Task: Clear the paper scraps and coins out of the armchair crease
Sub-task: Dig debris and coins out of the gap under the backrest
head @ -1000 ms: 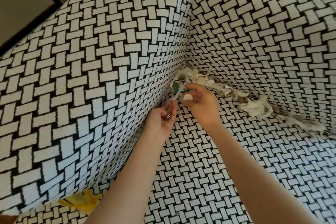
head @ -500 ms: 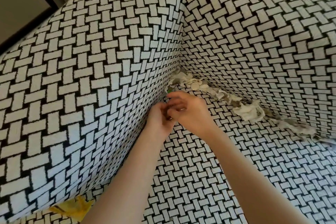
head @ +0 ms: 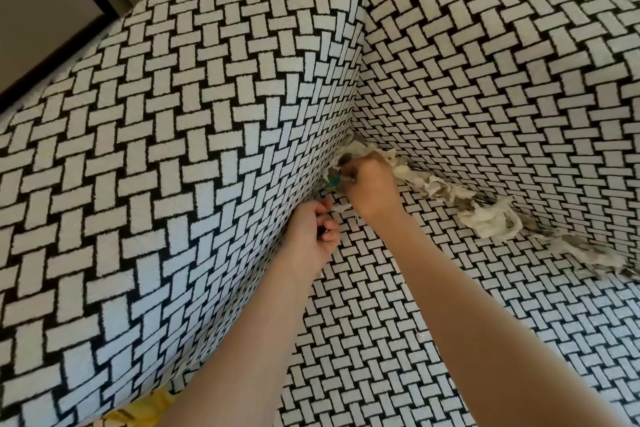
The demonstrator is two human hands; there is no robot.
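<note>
At centre frame, my right hand [head: 372, 184] is pinching a green-blue paper scrap [head: 333, 181] at the black-and-white woven armchair's crease [head: 349, 135]; my left hand [head: 317, 229] is curling around something small and dark. Torn white paper scraps [head: 485, 215] are lining the crease rightward, so most is remaining.

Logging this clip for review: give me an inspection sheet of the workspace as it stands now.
Surface: black-and-white basket-weave armchair seat, bare in front.
Job's things: crumpled whitish paper scraps line the back crease; green-blue scrap in the corner; coins not clearly told apart.
Clutter: yellow item at the bottom edge.
Grippers: right hand pinching in the corner crease; left hand curled shut on something small and dark.
Cables: nothing seen.
Surroundings: beige wall and dark trim, upper left.
</note>
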